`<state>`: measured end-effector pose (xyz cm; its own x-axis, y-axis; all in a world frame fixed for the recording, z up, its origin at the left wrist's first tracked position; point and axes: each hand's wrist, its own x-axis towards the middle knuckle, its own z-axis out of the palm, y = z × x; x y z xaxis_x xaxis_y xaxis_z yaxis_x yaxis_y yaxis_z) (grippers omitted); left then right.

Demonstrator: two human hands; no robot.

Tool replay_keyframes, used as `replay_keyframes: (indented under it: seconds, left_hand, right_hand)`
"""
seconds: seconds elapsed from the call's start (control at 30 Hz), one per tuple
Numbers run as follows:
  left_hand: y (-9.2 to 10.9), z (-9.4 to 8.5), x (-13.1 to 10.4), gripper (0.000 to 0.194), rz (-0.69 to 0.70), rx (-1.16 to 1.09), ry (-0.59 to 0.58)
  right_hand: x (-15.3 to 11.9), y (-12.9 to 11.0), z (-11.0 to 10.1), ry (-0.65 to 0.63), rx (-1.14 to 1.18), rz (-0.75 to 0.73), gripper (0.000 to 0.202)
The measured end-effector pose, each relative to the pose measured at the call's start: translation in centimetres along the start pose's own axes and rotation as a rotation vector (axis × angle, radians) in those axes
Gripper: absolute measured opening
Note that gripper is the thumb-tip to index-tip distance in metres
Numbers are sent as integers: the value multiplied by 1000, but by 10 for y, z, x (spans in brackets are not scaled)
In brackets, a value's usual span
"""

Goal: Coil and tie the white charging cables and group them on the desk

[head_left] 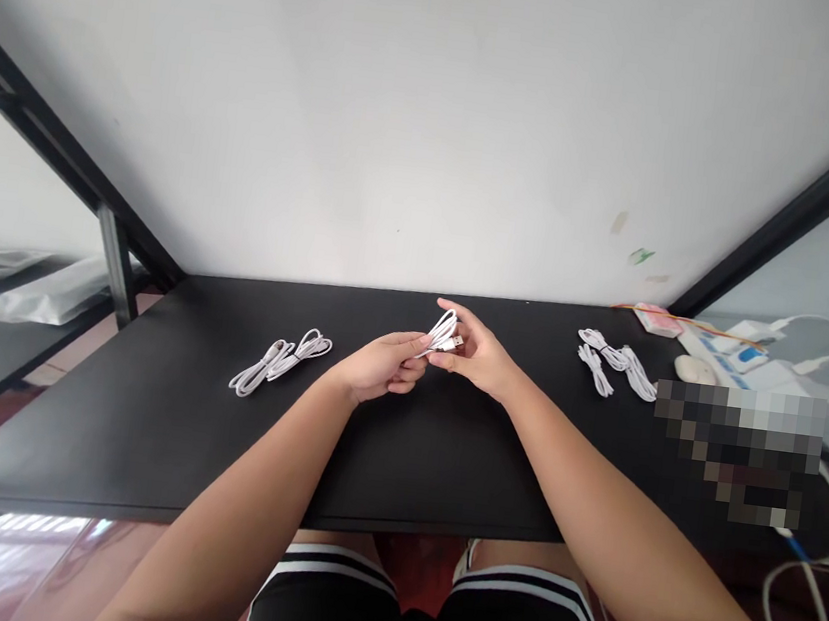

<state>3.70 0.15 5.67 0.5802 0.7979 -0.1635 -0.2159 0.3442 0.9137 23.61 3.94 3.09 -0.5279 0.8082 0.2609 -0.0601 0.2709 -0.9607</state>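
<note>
A white USB cable (444, 326), wound into a bundle, is held up over the middle of the black table. My left hand (391, 363) pinches the bundle between thumb and curled fingers. From the other side my right hand (483, 355) is closed around the plug end, its index finger stretched up past the loops. The metal USB plug (457, 342) shows between the right thumb and fingers, pointing right. Left of my hands lie bundled white cables (279, 364). More white cable bundles (616, 360) are on the right side.
The black table (215, 457) meets a pale wall at the back. At the right stand a power strip (737, 355) with plugs, a white mouse (695, 370), a pink-and-white box (657, 320) and a pixelated area. Loose cables (821, 602) hang over the right edge. Dark metal frames rise at both sides.
</note>
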Motion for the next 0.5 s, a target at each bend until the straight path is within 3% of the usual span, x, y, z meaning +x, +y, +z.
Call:
replay_keyframes:
  seconds: [0.17,0.3,0.5]
  left_hand:
    - [0,1,0,27,15,-32,-13]
    - [0,1,0,27,20,-55,2]
    - [-1,-2,1,29,17,-53,8]
  right_hand:
    - [0,-1,2,-9,36,34,86]
    - [-1,-2,1,29,-145,-36,76]
    - [-4,-5,2,117,-358,-85,81]
